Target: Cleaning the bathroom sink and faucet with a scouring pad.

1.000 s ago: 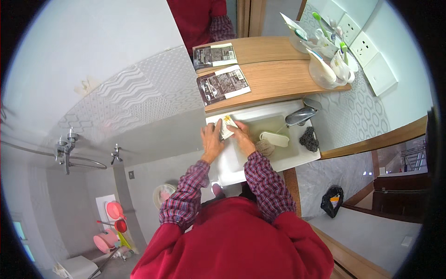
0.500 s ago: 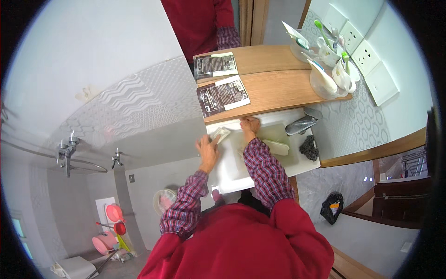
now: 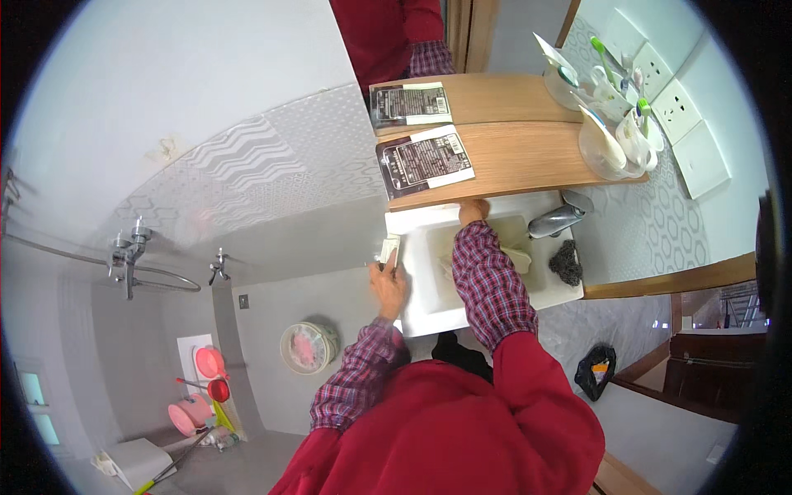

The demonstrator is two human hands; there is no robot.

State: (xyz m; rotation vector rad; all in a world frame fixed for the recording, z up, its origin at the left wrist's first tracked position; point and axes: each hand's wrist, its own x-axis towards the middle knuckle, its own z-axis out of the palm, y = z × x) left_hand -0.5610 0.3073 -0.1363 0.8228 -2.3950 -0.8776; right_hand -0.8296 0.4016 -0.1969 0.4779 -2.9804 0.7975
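Note:
My left hand (image 3: 388,285) is at the left rim of the white sink (image 3: 429,318). Its fingers close on the near end of a small pale rectangular piece (image 3: 390,248), whose kind I cannot make out. My right hand (image 3: 473,212) reaches across the basin to the back rim, close under the wooden shelf's front edge. Its fingertips are hidden there. In the basin, partly behind my right sleeve, lies a pale flat piece (image 3: 518,259). A dark mesh scrubber (image 3: 566,262) sits on the right rim, near the grey faucet (image 3: 555,221).
Above the sink, the wooden shelf (image 3: 520,157) bears a black-and-white packet (image 3: 425,159) and plastic cups (image 3: 606,144) with toothbrushes; a mirror behind repeats them. On the floor stand a round bucket (image 3: 308,346) at left and a black bag (image 3: 595,371) at right.
The view has shifted, so the sink sits farther right. My left hand has come nearer along the left rim, and the pale piece has turned more upright. My right hand stays at the back rim.

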